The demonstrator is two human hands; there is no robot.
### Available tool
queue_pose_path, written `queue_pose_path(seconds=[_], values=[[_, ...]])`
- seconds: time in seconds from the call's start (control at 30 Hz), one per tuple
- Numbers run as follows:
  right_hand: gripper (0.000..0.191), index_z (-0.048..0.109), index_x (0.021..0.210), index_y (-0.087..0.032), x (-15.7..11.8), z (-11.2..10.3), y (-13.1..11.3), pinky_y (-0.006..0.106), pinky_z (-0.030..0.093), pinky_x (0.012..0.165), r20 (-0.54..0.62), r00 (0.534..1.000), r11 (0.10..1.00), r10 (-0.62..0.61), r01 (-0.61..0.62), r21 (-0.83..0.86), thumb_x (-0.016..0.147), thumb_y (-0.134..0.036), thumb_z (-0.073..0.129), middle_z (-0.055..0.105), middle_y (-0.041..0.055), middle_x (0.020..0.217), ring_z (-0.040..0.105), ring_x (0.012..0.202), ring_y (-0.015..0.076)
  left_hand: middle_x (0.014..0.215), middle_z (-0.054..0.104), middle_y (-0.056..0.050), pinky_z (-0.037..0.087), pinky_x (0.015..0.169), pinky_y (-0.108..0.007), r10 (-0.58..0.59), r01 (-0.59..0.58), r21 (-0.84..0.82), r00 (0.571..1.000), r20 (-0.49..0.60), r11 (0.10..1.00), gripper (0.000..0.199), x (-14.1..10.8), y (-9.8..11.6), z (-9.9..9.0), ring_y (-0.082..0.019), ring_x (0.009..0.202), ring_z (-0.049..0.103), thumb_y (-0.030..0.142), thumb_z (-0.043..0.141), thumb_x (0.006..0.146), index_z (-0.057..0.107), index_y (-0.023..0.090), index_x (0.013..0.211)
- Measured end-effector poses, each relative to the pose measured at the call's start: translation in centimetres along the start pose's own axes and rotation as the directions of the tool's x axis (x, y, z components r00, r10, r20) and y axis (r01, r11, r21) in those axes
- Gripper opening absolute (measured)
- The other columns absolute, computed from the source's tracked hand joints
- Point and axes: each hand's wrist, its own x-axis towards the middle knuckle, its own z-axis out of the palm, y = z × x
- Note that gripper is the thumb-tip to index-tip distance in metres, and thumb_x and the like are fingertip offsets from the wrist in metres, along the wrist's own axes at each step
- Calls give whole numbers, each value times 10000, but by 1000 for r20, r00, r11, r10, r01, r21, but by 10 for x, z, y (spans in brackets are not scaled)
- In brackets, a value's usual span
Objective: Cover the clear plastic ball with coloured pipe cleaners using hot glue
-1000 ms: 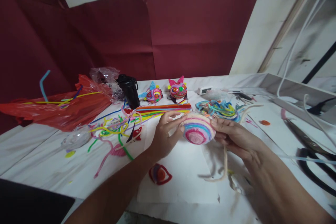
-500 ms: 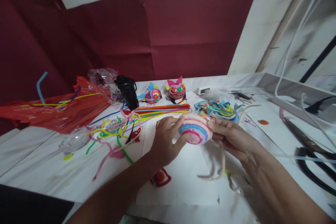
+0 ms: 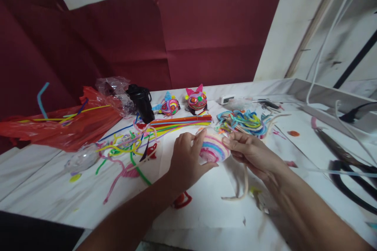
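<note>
A rounded piece striped in pink, blue and cream (image 3: 214, 147) is held up over a white sheet (image 3: 206, 211). My left hand (image 3: 187, 157) grips its left side, with the thumb along the lower edge and fingers on top. On the right side, my right hand (image 3: 247, 149) pinches its rim between thumb and fingers. A cream strand (image 3: 246, 184) hangs below my right hand down to the sheet. A red looped piece (image 3: 182, 200) lies partly hidden behind my left forearm. Just behind the striped piece is a tangle of blue and yellow strands (image 3: 244, 121).
Two colourful animal heads (image 3: 196, 100) and a black bottle (image 3: 141, 104) stand at the back. Pipe cleaners (image 3: 179, 120) lie before them. Left are a red plastic bag (image 3: 73, 129) and a clear plastic piece (image 3: 84, 158); large scissors (image 3: 338, 149) lie right.
The striped piece has turned and tilted in my hands. My left thumb has slid further right along its lower edge. The view has shifted slightly, and my left forearm covers more of the red looped piece.
</note>
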Motion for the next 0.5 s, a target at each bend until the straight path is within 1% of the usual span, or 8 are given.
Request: queue_pose_path(seconds=[0.07, 0.17, 0.3, 0.4, 0.5], values=[[451, 547, 573, -200, 0, 0, 0, 238, 91, 439, -2, 1000, 1000, 0, 0, -2, 433, -424, 913, 398, -90, 436, 227, 418, 40, 981, 538, -85, 486, 761, -417, 11, -11, 13, 1000, -13, 1000, 897, 0, -1, 2, -257, 873, 530, 529, 793, 654, 429, 203, 1407], [454, 546, 585, -197, 0, 0, 0, 236, 96, 440, -3, 1000, 1000, 7, -7, 0, 433, -411, 917, 394, -95, 440, 236, 417, 36, 975, 540, -85, 491, 754, -413, 41, -40, 21, 998, -50, 999, 851, -1, -3, 3, -251, 863, 536, 507, 773, 685, 433, 197, 1401], [444, 580, 600, -188, -1, -1, -2, 230, 108, 446, -1, 1000, 999, 18, -18, 27, 400, -371, 932, 438, -90, 457, 257, 426, 34, 979, 538, -95, 496, 784, -425, 62, -61, 8, 993, -98, 998, 818, -1, -5, 4, -257, 890, 547, 490, 768, 693, 460, 175, 1382], [433, 613, 615, -180, -2, -2, -4, 230, 126, 451, -2, 1000, 999, 15, -15, 40, 388, -358, 935, 483, -75, 476, 280, 437, 37, 983, 536, -90, 501, 800, -429, 56, -57, -8, 992, -116, 998, 819, 0, -8, 5, -253, 893, 547, 497, 768, 690, 461, 200, 1390], [428, 633, 634, -178, -2, -2, -4, 229, 140, 451, 2, 1000, 998, 15, -15, 59, 383, -350, 934, 509, -67, 494, 301, 443, 41, 1012, 532, -90, 508, 840, -448, 88, -97, -43, 983, -163, 994, 834, 1, -10, 6, -261, 931, 554, 485, 770, 694, 432, 224, 1410]])
